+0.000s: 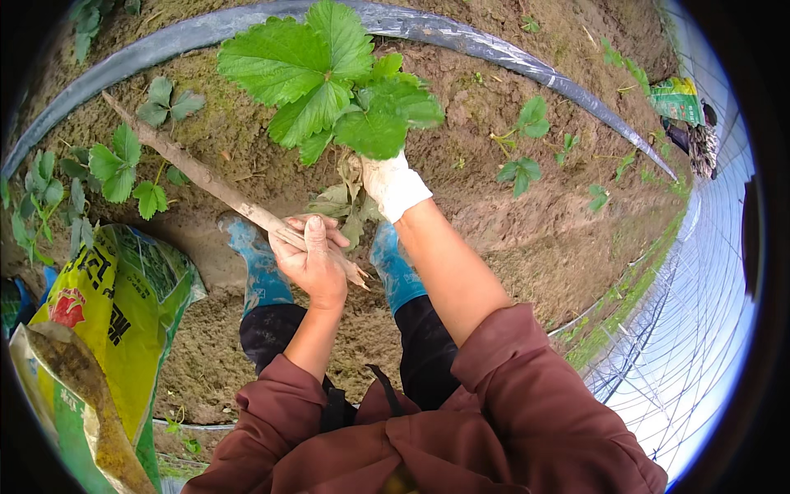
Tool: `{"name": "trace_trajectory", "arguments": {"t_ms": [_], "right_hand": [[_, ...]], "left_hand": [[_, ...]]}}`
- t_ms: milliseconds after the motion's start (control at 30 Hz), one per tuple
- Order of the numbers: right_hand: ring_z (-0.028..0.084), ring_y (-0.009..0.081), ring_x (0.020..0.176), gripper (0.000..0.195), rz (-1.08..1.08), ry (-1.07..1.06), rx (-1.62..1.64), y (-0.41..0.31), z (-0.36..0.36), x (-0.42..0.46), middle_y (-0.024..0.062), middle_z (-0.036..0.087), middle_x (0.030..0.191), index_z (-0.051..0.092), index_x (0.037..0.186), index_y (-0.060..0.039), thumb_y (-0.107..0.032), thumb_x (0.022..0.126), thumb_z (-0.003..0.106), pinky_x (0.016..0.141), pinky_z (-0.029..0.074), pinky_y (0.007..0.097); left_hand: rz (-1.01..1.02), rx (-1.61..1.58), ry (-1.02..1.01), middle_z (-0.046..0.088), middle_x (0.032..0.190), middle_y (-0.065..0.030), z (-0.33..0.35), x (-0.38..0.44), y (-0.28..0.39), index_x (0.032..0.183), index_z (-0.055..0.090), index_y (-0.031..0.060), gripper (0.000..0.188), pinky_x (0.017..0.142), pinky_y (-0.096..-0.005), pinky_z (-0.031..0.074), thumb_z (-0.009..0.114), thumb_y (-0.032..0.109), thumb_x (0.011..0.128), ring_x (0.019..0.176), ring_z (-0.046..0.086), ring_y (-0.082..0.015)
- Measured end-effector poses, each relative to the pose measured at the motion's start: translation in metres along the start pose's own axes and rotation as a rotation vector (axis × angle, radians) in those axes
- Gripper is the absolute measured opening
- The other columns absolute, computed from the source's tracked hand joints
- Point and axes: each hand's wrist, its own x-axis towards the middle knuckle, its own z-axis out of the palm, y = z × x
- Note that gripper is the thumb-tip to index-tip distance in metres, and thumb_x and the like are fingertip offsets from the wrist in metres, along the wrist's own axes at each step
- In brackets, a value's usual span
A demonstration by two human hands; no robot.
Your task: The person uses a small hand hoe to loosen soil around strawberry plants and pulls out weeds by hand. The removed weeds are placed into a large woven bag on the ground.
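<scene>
My left hand (315, 265), bare and soiled, is closed around a long wooden stick (200, 176). The stick slants to the upper left over the soil, and its splintered end sticks out beside my palm. On my right hand (392, 185) is a white glove; it grips a strawberry plant (327, 80) low down, and the leaves hide its fingers. Broad green leaves spread above that glove, toward the camera. Withered leaves (355, 216) hang below it, between my two hands. The plant's roots are not visible.
A dark flat hose (444, 25) curves along the soil bed. Small strawberry plants grow at left (117, 163) and right (521, 173). A yellow-green sack (86, 346) bearing writing stands at left; another bag (677, 102) is far right. My blue boots (395, 265) stand in the furrow.
</scene>
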Motion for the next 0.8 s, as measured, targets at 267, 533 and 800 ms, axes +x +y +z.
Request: {"name": "trace_trajectory", "arguments": {"t_ms": [267, 533, 800], "right_hand": [[0.053, 0.0209, 0.084, 0.026, -0.335, 0.167, -0.846, 0.002, 0.004, 0.015, 0.0058, 0.055, 0.091, 0.051, 0.098, -0.0082, -0.027, 0.083, 0.042, 0.072, 0.043, 0.0316], [0.054, 0.0237, 0.083, 0.021, -0.563, -0.053, -1.506, -0.014, -0.014, 0.02, 0.0111, 0.057, 0.09, 0.055, 0.091, -0.0048, -0.014, 0.079, 0.042, 0.068, 0.043, 0.0302], [0.056, 0.0321, 0.068, 0.023, -0.177, 0.232, -1.818, -0.094, -0.067, 0.011, 0.0172, 0.059, 0.072, 0.059, 0.078, 0.0018, -0.019, 0.069, 0.055, 0.067, 0.045, 0.0338]], "left_hand": [[-0.045, 0.0, 0.061, 0.045, 0.072, -0.0068, -0.007, 0.009, 0.002, 0.085, 0.032, 0.0036, 0.017, 0.043, -0.0224, 0.043, 0.049, 0.004, 0.08, 0.052, 0.047, -0.0114], [-0.038, -0.005, 0.08, 0.048, 0.065, -0.0068, -0.012, 0.013, 0.004, 0.083, 0.032, 0.0061, 0.016, 0.041, -0.0209, 0.038, 0.048, 0.005, 0.082, 0.043, 0.045, -0.011], [-0.047, 0.019, 0.073, 0.048, 0.065, -0.0073, -0.011, 0.012, 0.004, 0.083, 0.033, 0.0054, 0.016, 0.041, -0.0217, 0.04, 0.049, 0.004, 0.081, 0.043, 0.045, -0.0114]]}}
